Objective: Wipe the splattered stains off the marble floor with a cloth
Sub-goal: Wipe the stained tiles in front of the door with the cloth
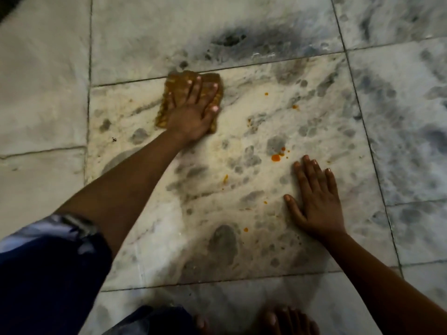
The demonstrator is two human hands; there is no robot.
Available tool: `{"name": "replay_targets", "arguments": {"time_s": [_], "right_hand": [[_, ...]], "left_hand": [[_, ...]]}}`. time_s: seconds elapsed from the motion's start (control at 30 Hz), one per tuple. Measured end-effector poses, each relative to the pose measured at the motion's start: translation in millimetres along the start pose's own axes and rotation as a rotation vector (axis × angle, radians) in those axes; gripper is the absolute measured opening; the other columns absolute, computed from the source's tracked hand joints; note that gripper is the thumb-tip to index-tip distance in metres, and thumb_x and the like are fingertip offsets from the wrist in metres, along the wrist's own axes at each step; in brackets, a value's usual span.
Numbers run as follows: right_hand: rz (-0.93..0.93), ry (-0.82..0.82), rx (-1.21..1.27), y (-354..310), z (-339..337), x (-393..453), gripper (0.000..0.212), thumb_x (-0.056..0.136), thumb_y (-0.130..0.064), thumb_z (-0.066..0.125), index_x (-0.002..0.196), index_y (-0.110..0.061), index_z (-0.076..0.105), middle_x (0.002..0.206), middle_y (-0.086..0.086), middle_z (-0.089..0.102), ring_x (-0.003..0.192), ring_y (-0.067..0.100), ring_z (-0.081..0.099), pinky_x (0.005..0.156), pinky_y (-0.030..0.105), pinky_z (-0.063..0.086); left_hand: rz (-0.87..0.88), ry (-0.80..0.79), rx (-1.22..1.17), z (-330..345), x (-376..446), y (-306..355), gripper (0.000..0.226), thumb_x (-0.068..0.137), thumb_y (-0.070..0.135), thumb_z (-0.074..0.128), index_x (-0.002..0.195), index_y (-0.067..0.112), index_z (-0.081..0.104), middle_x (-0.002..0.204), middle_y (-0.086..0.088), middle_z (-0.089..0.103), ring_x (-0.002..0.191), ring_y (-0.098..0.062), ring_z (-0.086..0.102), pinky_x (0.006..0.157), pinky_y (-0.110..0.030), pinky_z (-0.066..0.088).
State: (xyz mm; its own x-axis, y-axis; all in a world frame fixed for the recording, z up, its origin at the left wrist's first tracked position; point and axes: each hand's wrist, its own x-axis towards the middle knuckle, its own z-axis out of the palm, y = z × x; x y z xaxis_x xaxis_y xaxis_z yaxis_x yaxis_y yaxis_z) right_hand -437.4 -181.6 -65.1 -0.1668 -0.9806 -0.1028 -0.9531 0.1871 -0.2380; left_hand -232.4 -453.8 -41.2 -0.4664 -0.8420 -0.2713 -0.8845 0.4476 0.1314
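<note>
A folded mustard-brown cloth [173,91] lies at the far left corner of a large marble tile [217,197]. My left hand [193,112] presses flat on it with fingers spread straight. My right hand [316,199] rests flat on the same tile, fingers straight, holding nothing. Orange stains dot the tile: the biggest splatter [276,157] sits just beyond my right fingertips, a streak [225,178] lies mid-tile, and small spots [294,107] sit further back right.
Grey-veined marble tiles with dark grout lines [362,117] surround the stained one. My bare toes [273,319] show at the bottom edge, and a dark blue trouser leg [48,281] fills the lower left. A dark blotch [229,39] marks the tile behind the cloth.
</note>
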Motion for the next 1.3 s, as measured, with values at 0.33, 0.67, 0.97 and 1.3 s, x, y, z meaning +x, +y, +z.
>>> {"name": "replay_targets", "arguments": {"time_s": [0.33,0.67,0.97,1.3], "right_hand": [[0.017,0.01,0.04,1,0,0,0.071,0.087,-0.049,0.035,0.148,-0.014,0.026,0.156,0.009,0.02,0.143,0.021,0.016,0.116,0.04,0.009],[0.001,0.003,0.049,1,1,1,0.07,0.089,-0.048,0.035,0.148,-0.013,0.025,0.156,0.009,0.018,0.144,0.02,0.013,0.117,0.042,0.008],[0.277,0.15,0.1,56,-11,-20,0.069,0.091,-0.046,0.029,0.148,-0.007,0.022,0.155,0.01,0.017,0.144,0.023,0.014,0.117,0.036,0.004],[0.28,0.093,0.105,63,-11,-20,0.073,0.087,-0.048,0.033,0.148,-0.009,0.025,0.155,0.012,0.019,0.144,0.025,0.015,0.116,0.042,0.01]], "left_hand": [[0.437,-0.063,0.134,22,-69,11,0.058,0.088,0.058,0.007,0.143,0.04,0.009,0.157,-0.001,0.015,0.145,-0.021,0.012,0.113,-0.053,0.004],[0.123,-0.01,0.041,14,7,100,0.053,0.097,0.048,0.014,0.148,0.038,0.013,0.159,0.001,-0.001,0.146,-0.019,-0.003,0.11,-0.061,-0.003],[-0.059,0.063,-0.051,14,-24,55,0.051,0.099,0.047,0.018,0.148,0.037,0.008,0.159,0.003,0.005,0.146,-0.018,0.002,0.113,-0.056,0.0],[0.453,-0.04,0.084,26,1,159,0.06,0.091,0.053,0.004,0.147,0.038,0.015,0.158,0.004,0.008,0.146,-0.017,0.005,0.111,-0.056,0.0]]}}
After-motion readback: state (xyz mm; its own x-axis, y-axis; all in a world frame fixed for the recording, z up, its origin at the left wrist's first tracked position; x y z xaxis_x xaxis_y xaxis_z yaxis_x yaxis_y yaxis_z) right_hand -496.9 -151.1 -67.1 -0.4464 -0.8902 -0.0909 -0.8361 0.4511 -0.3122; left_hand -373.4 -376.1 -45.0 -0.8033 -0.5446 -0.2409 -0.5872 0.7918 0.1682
